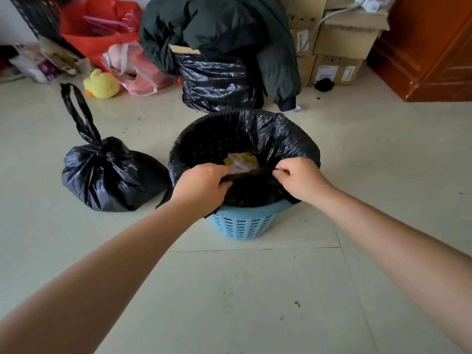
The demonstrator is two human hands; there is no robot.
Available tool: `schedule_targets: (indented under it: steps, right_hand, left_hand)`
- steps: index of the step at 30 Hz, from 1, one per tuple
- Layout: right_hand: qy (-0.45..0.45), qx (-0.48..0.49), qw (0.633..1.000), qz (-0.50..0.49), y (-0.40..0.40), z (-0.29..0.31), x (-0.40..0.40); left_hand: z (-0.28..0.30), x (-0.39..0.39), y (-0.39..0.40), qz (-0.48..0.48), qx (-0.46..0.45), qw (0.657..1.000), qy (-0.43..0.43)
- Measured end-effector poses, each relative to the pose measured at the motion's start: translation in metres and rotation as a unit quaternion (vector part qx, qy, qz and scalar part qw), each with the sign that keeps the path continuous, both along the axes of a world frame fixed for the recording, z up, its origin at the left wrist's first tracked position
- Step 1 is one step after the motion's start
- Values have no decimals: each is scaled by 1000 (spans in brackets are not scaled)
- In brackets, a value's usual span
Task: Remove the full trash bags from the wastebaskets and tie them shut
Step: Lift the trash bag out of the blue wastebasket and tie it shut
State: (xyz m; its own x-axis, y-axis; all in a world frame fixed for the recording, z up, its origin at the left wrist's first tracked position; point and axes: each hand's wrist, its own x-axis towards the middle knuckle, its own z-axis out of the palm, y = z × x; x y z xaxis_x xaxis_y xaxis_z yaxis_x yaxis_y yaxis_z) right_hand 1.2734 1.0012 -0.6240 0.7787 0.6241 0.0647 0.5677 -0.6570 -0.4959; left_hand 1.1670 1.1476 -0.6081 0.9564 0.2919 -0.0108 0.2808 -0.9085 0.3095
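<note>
both hands are on the near edge of the black trash bag [281, 139] that lines the blue wastebasket [242, 223] on the floor [255, 290]. the left hand [201, 186] has its fingers curled round a bunch of the plastic at the near-left rim, and the right hand [297, 178] pinches the film at the near-right rim between thumb and fingertips. the far side of the liner is folded over the rim; some yellow and pale rubbish [238, 159] shows low inside.

1 tied bag [109, 175] sits just left of the basket, knotted, its handle loops standing up — so this looks like the 2nd bag, at the step of freeing the rim.

to do it well, i would peel the folded edge up off the rim all the way round before lifting, since the far half appears to be hooked over. gather the loose plastic toward the middle, then lift straight up — thin film can snag on the slotted wall or tear, and the light basket may rise with it. leave enough slack above the rubbish for a knot.
</note>
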Motion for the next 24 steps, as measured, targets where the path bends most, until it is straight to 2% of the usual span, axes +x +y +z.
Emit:
schedule_targets:
  steps: [4,8,12,13,18,22,24]
  right_hand:
    - [7,-49,997,52,0,9,-2]
    - [-134,-170,974,73,-12,11,-11]
    - [-222,-174,957,63,-30,3,-2]
    - [-230,-146,961,52,-35,1,3]
    - [-152,-86,985,-15,-43,6,17]
    - [-60,-25,998,6,-37,15,15]
    - [-8,-26,999,36,-36,19,10]
  left_hand:
    - [2,13,6,115,-25,992,-41]
    - [1,15,9,165,-47,984,-38]
    - [-2,10,10,174,-24,984,-40]
    - [-2,9,11,180,-17,983,-34]
    - [-4,8,6,155,77,984,27]
    - [-2,11,-12,26,76,997,-1]
    - [-2,9,-20,-35,79,996,4]
